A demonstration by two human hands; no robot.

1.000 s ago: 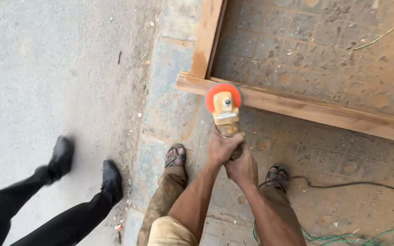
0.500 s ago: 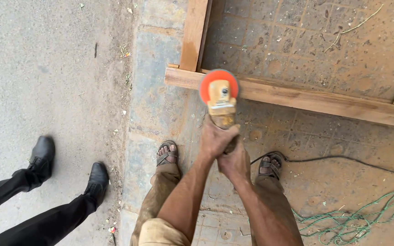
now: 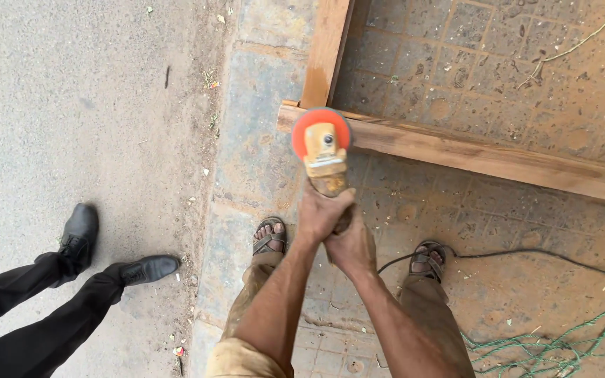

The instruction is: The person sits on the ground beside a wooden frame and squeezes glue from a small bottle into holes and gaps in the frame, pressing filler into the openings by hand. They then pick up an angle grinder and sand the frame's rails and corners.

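Note:
A yellow angle grinder [image 3: 325, 159] with an orange disc [image 3: 321, 126] is gripped in both hands. My left hand [image 3: 322, 211] wraps the body just behind the head. My right hand [image 3: 350, 246] holds the rear of the handle below it. The disc rests against the near beam of a wooden frame [image 3: 484, 159], close to its left corner where an upright beam [image 3: 326, 49] joins it. The frame lies flat on dusty paving. My sandalled feet [image 3: 269, 236] stand either side of the tool.
Another person's legs in black trousers and black shoes [image 3: 78, 236] stand on the grey road at left. A black power cord [image 3: 526, 253] trails right across the paving. Green tangled rope [image 3: 561, 343] lies at the lower right.
The grinder stays on the beam near the corner. The other person's feet have shifted, one shoe stepping closer to the kerb. The view has moved slightly left.

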